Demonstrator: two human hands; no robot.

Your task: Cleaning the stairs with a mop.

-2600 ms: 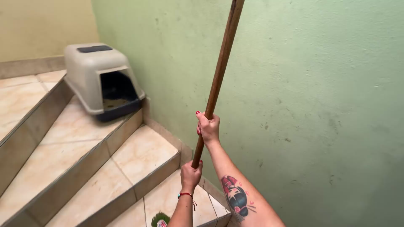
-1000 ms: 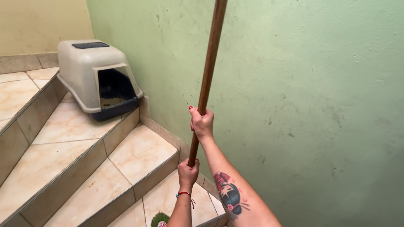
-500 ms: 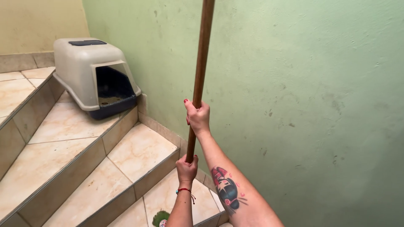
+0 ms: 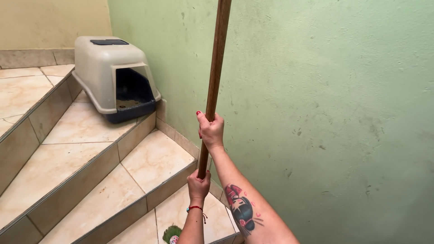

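Both hands grip a long wooden broom handle [image 4: 214, 77], which stands nearly upright close to the green wall [image 4: 316, 90]. Right hand [image 4: 211, 131] is closed around it higher up, left hand [image 4: 198, 185] closed around it lower. Top of the handle is cut off by the frame; the bottom end is hidden behind the left arm, only a bit of green bristles [image 4: 171, 235] shows at the lower edge. A covered litter box [image 4: 113, 77] sits on an upper stair step [image 4: 86, 126], its inside too dark to see.

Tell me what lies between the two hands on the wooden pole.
In the head view, only a bare stretch of the wooden pole lies between the right hand above and the left hand below.
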